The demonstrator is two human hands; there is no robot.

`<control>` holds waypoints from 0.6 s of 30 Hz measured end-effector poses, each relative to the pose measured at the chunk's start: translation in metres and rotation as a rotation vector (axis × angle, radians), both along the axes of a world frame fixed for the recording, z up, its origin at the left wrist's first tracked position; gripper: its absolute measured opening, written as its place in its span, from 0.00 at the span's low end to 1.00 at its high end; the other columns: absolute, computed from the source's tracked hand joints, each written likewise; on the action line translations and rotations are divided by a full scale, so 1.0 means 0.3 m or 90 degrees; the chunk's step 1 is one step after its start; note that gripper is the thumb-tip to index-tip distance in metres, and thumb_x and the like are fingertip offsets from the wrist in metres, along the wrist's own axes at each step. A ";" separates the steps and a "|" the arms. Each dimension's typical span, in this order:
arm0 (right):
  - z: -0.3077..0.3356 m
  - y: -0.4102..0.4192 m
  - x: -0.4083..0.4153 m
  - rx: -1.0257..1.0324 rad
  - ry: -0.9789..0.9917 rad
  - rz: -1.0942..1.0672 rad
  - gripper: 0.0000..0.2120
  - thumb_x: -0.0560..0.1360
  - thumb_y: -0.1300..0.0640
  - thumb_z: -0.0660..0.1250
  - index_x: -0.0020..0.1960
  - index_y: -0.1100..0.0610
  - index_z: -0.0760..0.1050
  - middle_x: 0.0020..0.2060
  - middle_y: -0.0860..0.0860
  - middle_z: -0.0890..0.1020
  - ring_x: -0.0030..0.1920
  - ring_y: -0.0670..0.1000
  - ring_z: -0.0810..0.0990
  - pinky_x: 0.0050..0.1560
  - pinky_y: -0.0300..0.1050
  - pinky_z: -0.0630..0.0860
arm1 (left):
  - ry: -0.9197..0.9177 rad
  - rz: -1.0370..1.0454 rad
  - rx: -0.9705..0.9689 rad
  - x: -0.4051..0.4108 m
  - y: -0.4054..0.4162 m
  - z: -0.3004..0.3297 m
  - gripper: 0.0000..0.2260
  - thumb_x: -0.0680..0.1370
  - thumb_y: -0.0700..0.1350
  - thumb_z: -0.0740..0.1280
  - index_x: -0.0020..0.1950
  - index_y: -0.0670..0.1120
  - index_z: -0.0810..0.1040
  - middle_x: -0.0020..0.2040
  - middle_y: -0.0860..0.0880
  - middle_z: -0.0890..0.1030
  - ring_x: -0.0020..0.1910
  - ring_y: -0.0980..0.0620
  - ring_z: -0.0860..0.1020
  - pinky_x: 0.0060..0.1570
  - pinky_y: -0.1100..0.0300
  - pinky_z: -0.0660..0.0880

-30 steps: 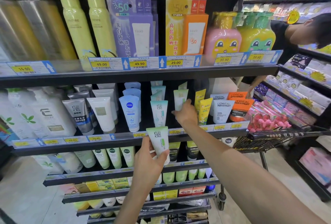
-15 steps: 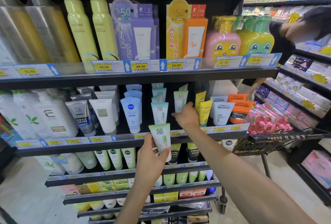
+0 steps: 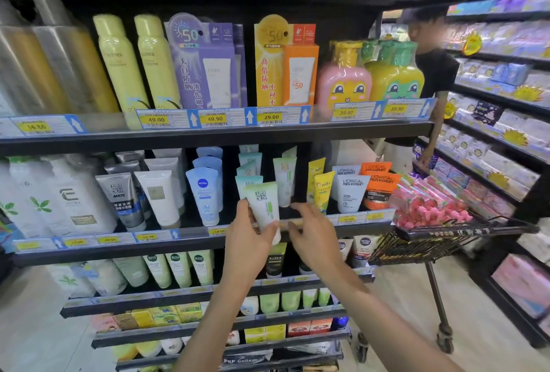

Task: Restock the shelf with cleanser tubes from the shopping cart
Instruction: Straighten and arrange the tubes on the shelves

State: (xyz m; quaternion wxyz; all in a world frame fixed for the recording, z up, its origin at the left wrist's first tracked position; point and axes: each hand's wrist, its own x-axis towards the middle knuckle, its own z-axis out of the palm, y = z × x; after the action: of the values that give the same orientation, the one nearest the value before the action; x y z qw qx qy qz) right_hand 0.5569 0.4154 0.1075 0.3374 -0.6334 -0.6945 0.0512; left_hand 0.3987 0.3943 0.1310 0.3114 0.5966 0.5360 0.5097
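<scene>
Cleanser tube [image 3: 264,207]: white, pale-green crimped top, upright in left hand [image 3: 248,240].

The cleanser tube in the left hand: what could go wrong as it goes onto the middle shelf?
The left hand grips the green-and-white cleanser tube low, near its cap, so its top could tip as it goes in. The teal tubes and the pale green tube stand close behind; pushing in might topple them. The right hand hovers open beside it, holding nothing, so a slip may go uncaught.
</scene>
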 end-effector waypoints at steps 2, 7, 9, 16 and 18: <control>-0.023 -0.023 0.080 0.039 -0.071 -0.009 0.18 0.79 0.57 0.69 0.69 0.55 0.77 0.63 0.50 0.80 0.61 0.53 0.80 0.54 0.49 0.79 | 0.020 0.007 0.010 0.044 0.017 0.023 0.18 0.77 0.46 0.75 0.60 0.53 0.70 0.54 0.57 0.81 0.53 0.60 0.81 0.50 0.55 0.82; -0.084 -0.014 0.278 0.106 -0.156 -0.034 0.15 0.76 0.58 0.73 0.62 0.56 0.82 0.55 0.50 0.83 0.57 0.53 0.82 0.49 0.48 0.82 | 0.039 0.026 0.015 0.155 0.071 0.060 0.16 0.78 0.46 0.74 0.59 0.52 0.69 0.55 0.54 0.81 0.54 0.54 0.81 0.50 0.54 0.82; -0.093 0.002 0.333 0.124 -0.185 -0.029 0.15 0.75 0.60 0.74 0.61 0.58 0.82 0.54 0.52 0.83 0.57 0.55 0.82 0.50 0.48 0.82 | 0.050 0.041 0.008 0.195 0.097 0.063 0.16 0.78 0.45 0.74 0.59 0.51 0.69 0.55 0.53 0.81 0.54 0.53 0.81 0.48 0.54 0.81; -0.134 0.055 0.382 0.117 -0.280 -0.003 0.18 0.74 0.58 0.73 0.63 0.60 0.81 0.54 0.54 0.83 0.57 0.58 0.79 0.53 0.52 0.81 | 0.110 0.112 0.003 0.294 0.199 0.029 0.17 0.77 0.45 0.75 0.59 0.47 0.70 0.56 0.49 0.79 0.56 0.49 0.79 0.52 0.49 0.80; -0.149 0.058 0.386 0.101 -0.278 0.005 0.18 0.75 0.58 0.71 0.65 0.59 0.80 0.55 0.53 0.82 0.59 0.57 0.78 0.55 0.51 0.81 | 0.119 0.120 -0.006 0.312 0.223 0.027 0.17 0.77 0.43 0.74 0.60 0.46 0.69 0.56 0.47 0.78 0.56 0.46 0.79 0.51 0.47 0.80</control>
State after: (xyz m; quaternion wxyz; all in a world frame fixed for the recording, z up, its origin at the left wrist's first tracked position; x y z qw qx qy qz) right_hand 0.6726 0.4329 0.0627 0.2276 -0.5983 -0.7553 -0.1406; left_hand 0.4922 0.4611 0.1390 0.2137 0.5872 0.6184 0.4765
